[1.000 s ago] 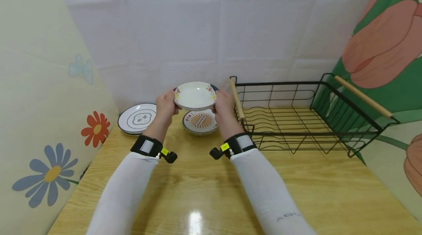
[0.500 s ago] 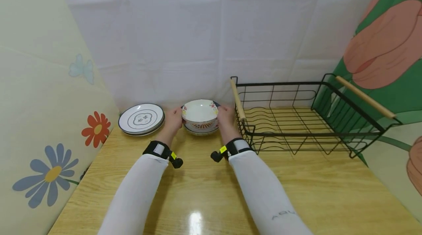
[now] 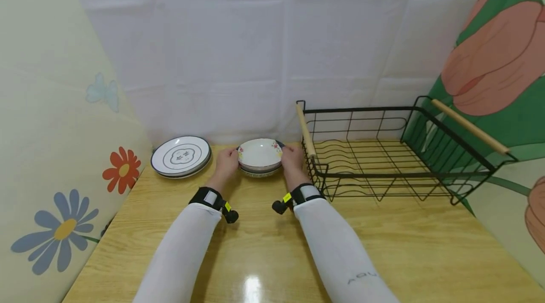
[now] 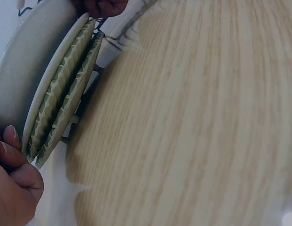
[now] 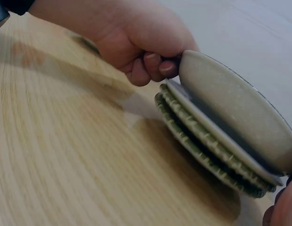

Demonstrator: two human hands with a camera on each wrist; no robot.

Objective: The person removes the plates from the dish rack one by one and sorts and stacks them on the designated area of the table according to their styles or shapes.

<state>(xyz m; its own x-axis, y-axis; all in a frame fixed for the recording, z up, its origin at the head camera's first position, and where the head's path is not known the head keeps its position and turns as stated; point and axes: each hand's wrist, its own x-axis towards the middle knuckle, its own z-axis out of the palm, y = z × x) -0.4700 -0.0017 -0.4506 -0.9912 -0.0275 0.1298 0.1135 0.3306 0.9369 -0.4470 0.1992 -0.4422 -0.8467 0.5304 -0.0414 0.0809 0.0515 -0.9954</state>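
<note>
A white bowl (image 3: pixel 259 153) with red and yellow flowers at its rim sits low over a small stack of dishes (image 5: pixel 207 147). The stack's edges carry a green pattern, and little of it shows in the head view. Whether the bowl's base touches the top dish is hard to tell. On the bowl's left side my left hand (image 3: pixel 227 163) grips the edge with curled fingers. My right hand (image 3: pixel 293 160) grips the opposite side. In the left wrist view the pale outer wall of the bowl (image 4: pixel 30 66) leans over the stacked dishes.
White plates (image 3: pixel 180 156) with dark rims are stacked to the left, near the back wall. A black wire dish rack (image 3: pixel 374 174) with wooden handles stands just right of my right hand. The wooden table (image 3: pixel 264 246) reaches toward me.
Both hands have lowered the bowl from the air onto or just above the dish stack, shifting slightly right. The bowl now covers the sunburst-patterned dish that showed before.
</note>
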